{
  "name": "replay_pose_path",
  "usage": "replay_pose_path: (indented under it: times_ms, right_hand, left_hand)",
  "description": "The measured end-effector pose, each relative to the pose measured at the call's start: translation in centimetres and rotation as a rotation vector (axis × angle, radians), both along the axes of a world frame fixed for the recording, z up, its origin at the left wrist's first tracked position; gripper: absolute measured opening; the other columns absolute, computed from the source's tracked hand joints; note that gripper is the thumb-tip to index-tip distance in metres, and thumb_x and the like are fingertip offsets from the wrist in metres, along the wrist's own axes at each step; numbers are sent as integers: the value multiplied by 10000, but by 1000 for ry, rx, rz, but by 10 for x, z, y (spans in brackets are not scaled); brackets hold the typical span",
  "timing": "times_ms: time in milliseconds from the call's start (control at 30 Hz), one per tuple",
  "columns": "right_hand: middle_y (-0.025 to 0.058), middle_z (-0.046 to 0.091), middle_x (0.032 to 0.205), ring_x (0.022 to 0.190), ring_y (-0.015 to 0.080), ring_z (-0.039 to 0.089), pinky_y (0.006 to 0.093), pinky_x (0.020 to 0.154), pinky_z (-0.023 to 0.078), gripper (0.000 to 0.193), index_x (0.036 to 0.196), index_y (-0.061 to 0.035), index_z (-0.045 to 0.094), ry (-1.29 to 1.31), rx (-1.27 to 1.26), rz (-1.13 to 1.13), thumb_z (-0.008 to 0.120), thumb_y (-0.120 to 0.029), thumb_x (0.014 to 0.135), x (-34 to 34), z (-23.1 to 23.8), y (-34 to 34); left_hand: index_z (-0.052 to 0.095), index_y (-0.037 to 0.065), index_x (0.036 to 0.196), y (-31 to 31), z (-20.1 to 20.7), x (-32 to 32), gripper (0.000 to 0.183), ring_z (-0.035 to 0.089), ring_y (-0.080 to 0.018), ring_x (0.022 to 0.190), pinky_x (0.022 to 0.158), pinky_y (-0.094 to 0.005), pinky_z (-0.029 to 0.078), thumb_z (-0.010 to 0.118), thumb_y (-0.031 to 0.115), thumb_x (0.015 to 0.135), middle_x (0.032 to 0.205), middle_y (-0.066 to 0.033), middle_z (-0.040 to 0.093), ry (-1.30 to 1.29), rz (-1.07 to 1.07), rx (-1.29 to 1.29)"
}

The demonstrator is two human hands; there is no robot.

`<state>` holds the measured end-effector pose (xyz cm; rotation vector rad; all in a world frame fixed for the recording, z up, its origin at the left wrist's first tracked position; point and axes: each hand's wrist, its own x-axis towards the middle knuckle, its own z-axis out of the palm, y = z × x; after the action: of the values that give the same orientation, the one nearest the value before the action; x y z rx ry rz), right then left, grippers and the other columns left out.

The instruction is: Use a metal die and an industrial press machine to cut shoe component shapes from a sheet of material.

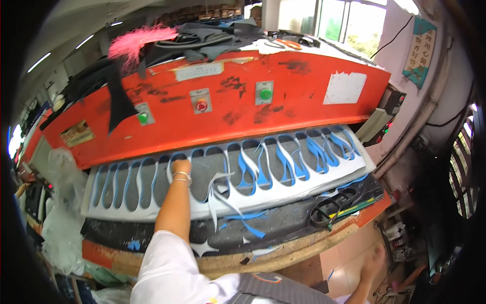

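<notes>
A white sheet with blue edges (283,190) lies across the bed of a red press. A row of long oval holes is cut through it, and grey shows inside them. My left hand (180,166), with bracelets at the wrist, reaches to the holes left of the middle. Its fingers are curled down at a narrow strip between two holes; what they hold is hidden. Loose white and blue strips (219,195) hang over the sheet just right of that hand. Out at the lower right, away from the sheet, my right hand (373,261) is smeared by motion.
The press's red beam (223,101) spans behind the sheet, with green and red buttons on it. Dark cloth, pink fibres (134,43) and orange-handled scissors (289,44) lie on top. A black strap (331,207) and scraps lie on the front ledge. Clear plastic (63,228) hangs at left.
</notes>
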<state>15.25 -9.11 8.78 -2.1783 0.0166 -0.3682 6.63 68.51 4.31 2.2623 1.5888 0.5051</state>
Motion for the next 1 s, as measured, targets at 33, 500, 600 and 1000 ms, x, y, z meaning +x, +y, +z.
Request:
replay_pose_path:
  times_ms: [33, 500, 600, 1000]
  right_hand:
    - [165, 558, 1226, 1148, 358, 513, 432, 1011, 375, 578, 1246, -9, 525, -247, -554, 191, 697, -57, 696, 11, 12, 35]
    - [99, 546, 1063, 1043, 322, 525, 414, 863, 428, 457, 975, -104, 583, -170, -807, 847, 798, -137, 574, 137, 16, 203]
    - [67, 570, 1046, 1097, 294, 520, 412, 907, 415, 402, 942, -113, 598, -275, -838, 987, 790, -184, 595, 150, 16, 198]
    - [87, 498, 714, 692, 311, 540, 417, 584, 412, 266, 707, -69, 504, -208, -696, 1565, 754, -156, 676, 120, 147, 187]
  left_hand:
    - [655, -29, 977, 7, -13, 32, 281, 658, -364, 764, 671, -450, 536, 572, 165, 791, 933, -223, 672, -371, 76, -319]
    - [660, -41, 1024, 58, -11, 50, 437, 580, -411, 1076, 939, -469, 449, 347, 262, 988, 1113, -271, 615, 178, -348, -69]
    - [660, -53, 998, 20, 20, 36, 460, 576, -437, 1065, 932, -482, 450, 345, 283, 992, 1107, -297, 605, 229, -286, -121]
    - [617, -35, 971, -177, 36, -96, 442, 611, -445, 975, 854, -504, 482, 369, 330, 985, 1020, -291, 638, 440, -197, -237]
